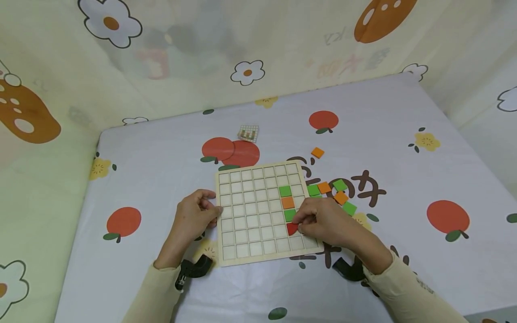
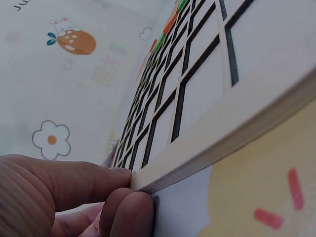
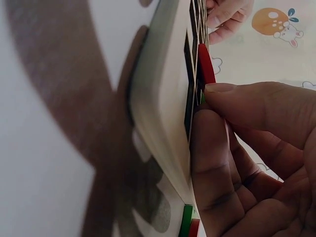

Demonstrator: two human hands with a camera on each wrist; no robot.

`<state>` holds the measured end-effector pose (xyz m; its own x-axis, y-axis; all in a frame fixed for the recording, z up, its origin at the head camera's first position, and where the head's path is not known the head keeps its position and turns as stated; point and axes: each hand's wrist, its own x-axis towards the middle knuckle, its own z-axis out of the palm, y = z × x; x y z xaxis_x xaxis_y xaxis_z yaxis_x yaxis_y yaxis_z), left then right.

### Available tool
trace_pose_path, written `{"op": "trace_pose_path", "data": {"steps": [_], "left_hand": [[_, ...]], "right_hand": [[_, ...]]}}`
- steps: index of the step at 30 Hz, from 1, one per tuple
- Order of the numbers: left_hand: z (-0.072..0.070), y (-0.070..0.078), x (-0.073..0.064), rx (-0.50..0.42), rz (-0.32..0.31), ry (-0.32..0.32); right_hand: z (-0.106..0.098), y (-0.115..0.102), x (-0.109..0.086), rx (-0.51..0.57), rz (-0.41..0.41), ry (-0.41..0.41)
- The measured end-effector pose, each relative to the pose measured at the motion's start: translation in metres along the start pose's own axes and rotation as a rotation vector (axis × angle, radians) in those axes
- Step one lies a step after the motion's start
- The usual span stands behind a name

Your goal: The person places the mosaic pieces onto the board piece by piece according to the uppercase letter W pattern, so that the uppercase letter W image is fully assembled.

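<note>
A square wooden grid board (image 1: 270, 259) lies flat on the table. My left hand (image 1: 193, 214) pinches its left edge; the left wrist view shows the thumb (image 2: 94, 180) on the rim and fingers against its side. Over the right part of the board, my right hand (image 1: 327, 220) pinches a red square tile (image 1: 291, 229) between thumb and forefinger. In the right wrist view the red tile (image 3: 206, 61) stands tilted at the grid. Directly above it in the same column sit a green tile (image 1: 290, 216), an orange tile (image 1: 288, 202) and another green tile (image 1: 285, 191).
Several loose tiles lie right of the board, among them a green tile (image 1: 340, 185) and an orange tile (image 1: 341, 197), partly behind the right hand. One orange tile (image 1: 317, 152) lies farther back. Beyond the board is a small grid-patterned card (image 1: 248, 133).
</note>
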<state>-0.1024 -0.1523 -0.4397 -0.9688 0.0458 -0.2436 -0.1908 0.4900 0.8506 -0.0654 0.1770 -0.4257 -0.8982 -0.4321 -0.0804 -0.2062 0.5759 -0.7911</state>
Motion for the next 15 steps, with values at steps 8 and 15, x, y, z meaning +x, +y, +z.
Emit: {"op": "trace_pose_path", "data": {"steps": [8, 15], "left_hand": [[0.0, 0.0015, -0.0005, 0.002, -0.007, -0.003], [-0.0006, 0.0012, -0.0012, -0.003, 0.0, -0.015]], "right_hand": [[-0.0003, 0.0004, -0.0006, -0.004, 0.0, 0.004], [0.0007, 0.0012, -0.001, -0.011, -0.006, 0.014]]}}
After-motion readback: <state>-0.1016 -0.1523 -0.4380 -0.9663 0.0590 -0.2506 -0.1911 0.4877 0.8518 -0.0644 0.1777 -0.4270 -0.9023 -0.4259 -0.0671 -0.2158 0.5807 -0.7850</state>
